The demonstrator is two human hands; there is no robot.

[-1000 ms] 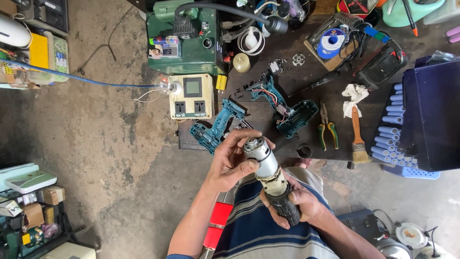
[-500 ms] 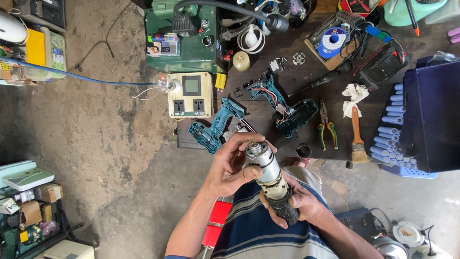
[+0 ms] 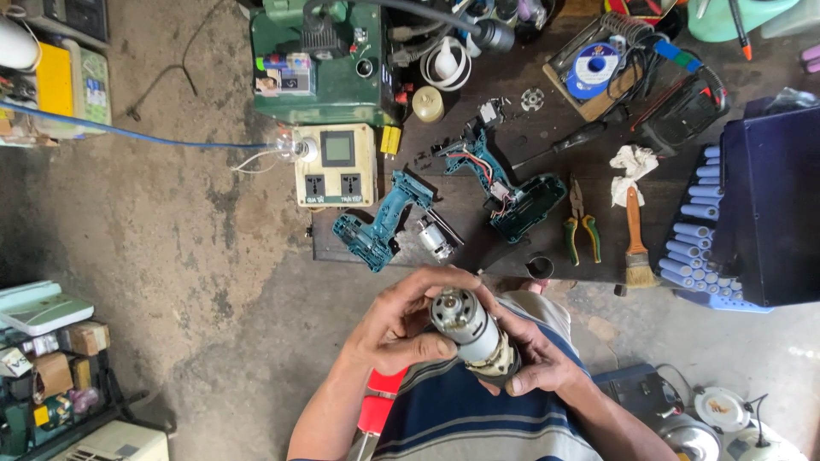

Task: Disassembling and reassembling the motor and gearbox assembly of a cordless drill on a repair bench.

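A silver cylindrical electric motor [image 3: 462, 323] with a dark gearbox end is held in front of my lap. My left hand [image 3: 400, 329] wraps its fingers over the motor's top end. My right hand [image 3: 536, 358] grips the dark lower end from below. Just beyond, on a dark board [image 3: 512, 256], lie two teal halves of a drill housing: an empty shell [image 3: 380, 224] and one with wires [image 3: 511, 189]. A second small motor [image 3: 433, 238] lies between them.
A cream socket box with a screen [image 3: 335, 165], a green machine [image 3: 320, 64], pliers [image 3: 580, 224], a brush [image 3: 635, 242], a screwdriver [image 3: 565, 144], a white rag [image 3: 630, 161] and a solder spool [image 3: 592, 70] lie ahead. Blue cylindrical cells [image 3: 690, 224] line a dark box [image 3: 777, 205] at right. Cluttered shelves stand at left.
Both hands drew the motor slightly lower and closer to my body. The left fingers shifted over its top end. The view barely moved.
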